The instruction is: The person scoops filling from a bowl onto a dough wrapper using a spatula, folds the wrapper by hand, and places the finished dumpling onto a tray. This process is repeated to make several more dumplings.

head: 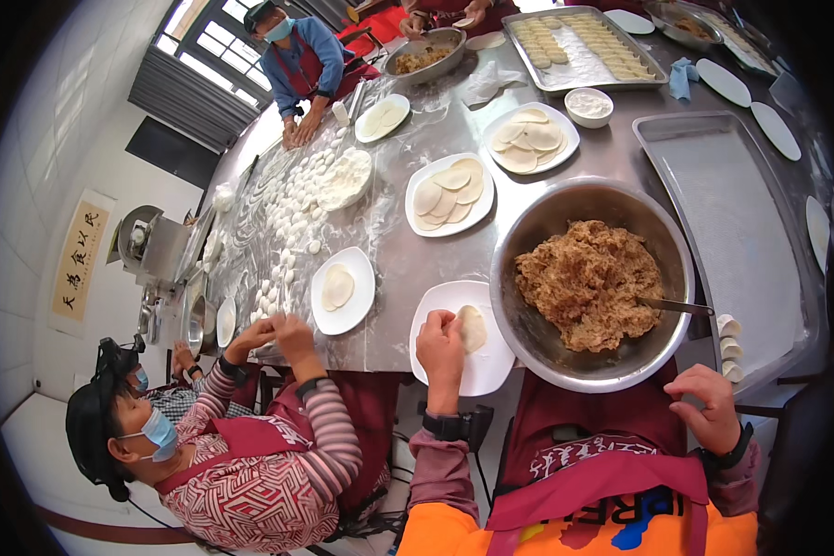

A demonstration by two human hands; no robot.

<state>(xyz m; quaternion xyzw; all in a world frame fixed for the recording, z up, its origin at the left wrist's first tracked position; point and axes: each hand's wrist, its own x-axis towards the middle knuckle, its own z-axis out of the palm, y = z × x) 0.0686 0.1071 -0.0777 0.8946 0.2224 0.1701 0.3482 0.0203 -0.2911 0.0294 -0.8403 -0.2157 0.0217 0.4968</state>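
My left hand [441, 354] is over a white square plate [427, 295], its curled fingers at the left edge of a round dough wrapper [473, 329]. The hand covers part of the wrapper, so whether the fingers pinch it is not plain. To the right stands a large steel bowl [511, 326] of brown minced filling [591, 281], with a metal utensil [677, 306] leaning on its rim. My right hand [707, 406] is beside the bowl with bent fingers apart and nothing in them. Close to it, three folded dumplings [730, 347] lie along the edge of a metal tray [743, 229].
Plates of wrappers [452, 194] [532, 137] [338, 287] stand on the steel table [396, 264]. Floured dough pieces [295, 201] lie left of them. A tray of dumplings [584, 47] and a flour bowl [589, 108] are farther back. A co-worker [250, 459] sits close at my left.
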